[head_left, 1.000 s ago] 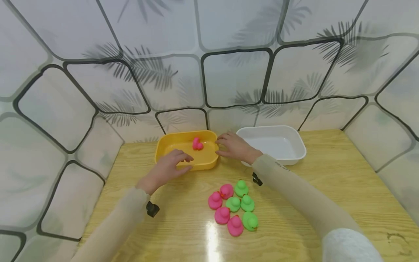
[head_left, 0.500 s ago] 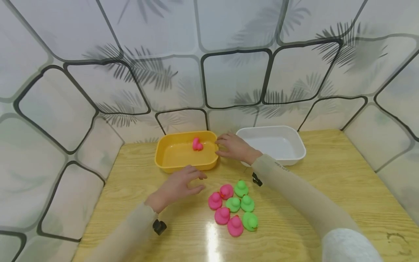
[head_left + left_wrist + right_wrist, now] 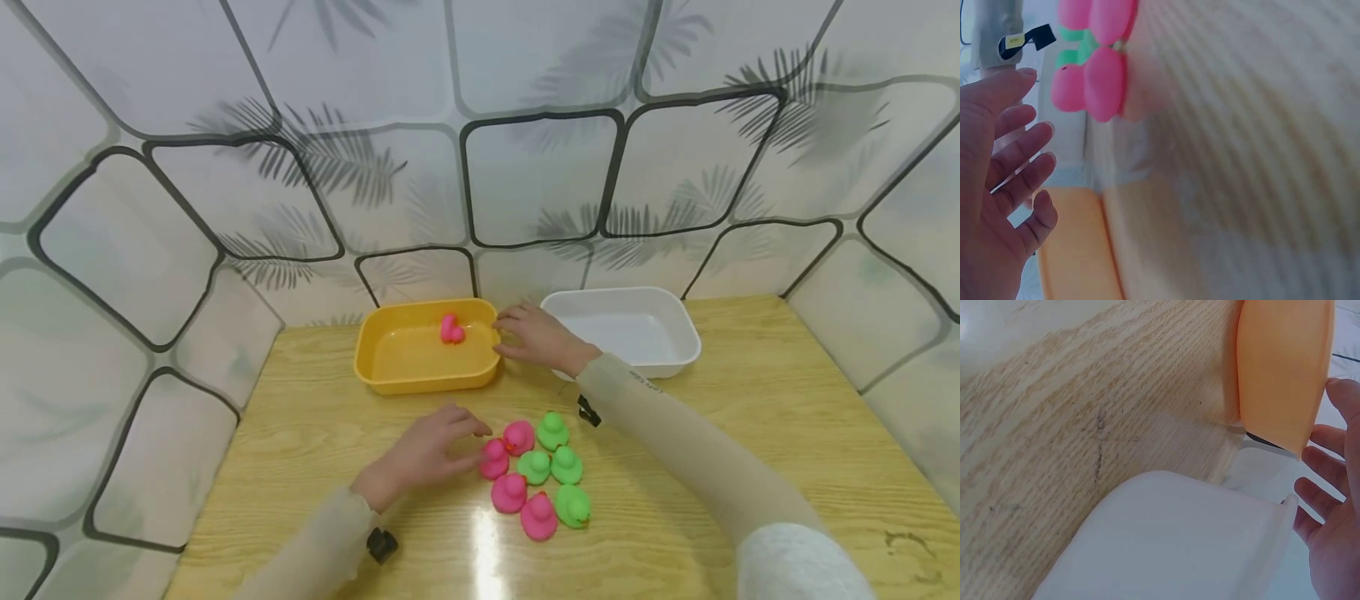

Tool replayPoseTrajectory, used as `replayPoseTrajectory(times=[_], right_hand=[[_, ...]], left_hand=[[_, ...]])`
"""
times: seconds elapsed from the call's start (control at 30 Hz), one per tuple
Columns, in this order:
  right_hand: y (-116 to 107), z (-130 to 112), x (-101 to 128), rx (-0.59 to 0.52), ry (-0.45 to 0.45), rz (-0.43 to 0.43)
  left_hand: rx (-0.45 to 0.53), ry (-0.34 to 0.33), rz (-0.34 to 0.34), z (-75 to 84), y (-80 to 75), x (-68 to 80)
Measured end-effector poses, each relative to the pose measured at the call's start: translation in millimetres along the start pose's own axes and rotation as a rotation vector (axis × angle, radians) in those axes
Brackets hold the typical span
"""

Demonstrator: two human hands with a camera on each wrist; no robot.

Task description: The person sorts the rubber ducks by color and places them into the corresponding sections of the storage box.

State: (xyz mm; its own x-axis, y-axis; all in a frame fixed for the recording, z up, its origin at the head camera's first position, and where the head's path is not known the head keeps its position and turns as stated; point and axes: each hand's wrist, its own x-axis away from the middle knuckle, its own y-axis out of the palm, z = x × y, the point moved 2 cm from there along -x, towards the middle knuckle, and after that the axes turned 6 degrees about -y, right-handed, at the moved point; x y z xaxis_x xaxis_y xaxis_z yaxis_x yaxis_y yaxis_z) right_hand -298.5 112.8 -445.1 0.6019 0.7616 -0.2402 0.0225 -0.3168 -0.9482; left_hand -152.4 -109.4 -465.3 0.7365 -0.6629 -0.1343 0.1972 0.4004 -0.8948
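Observation:
My left hand (image 3: 427,454), fingers loosely spread, hovers over the table at the left edge of a cluster of pink and green toy ducks. Its fingertips are right at the nearest pink duck (image 3: 495,460), and overlap it in the head view; the left wrist view shows nothing in the palm. Several green ducks (image 3: 566,465) sit on the cluster's right side. My right hand (image 3: 542,337) rests with relaxed fingers at the right end of the yellow tray (image 3: 427,386), its fingertips at the rim (image 3: 1324,394). One pink duck (image 3: 450,330) lies inside that tray.
A white tray (image 3: 663,371) stands to the right of the yellow one, partly behind my right hand and wrist. Patterned wall panels (image 3: 540,183) close in the wooden table (image 3: 750,467) at the back and both sides.
My left hand has moved from over the yellow tray's front edge down and right to the pink ducks. The right hand has stayed in place, and the ducks have not moved.

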Motion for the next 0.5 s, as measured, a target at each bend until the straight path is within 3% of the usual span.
replayPoseTrajectory(times=[0.23, 0.5], right_hand=[[2, 2, 0, 0.009, 0.018, -0.016], [2, 2, 0, -0.017, 0.025, -0.013]], left_hand=[[0.0, -0.032, -0.029, 0.8, 12.9, 2.5], [-0.004, -0.035, -0.009, 0.7, 18.2, 1.8]])
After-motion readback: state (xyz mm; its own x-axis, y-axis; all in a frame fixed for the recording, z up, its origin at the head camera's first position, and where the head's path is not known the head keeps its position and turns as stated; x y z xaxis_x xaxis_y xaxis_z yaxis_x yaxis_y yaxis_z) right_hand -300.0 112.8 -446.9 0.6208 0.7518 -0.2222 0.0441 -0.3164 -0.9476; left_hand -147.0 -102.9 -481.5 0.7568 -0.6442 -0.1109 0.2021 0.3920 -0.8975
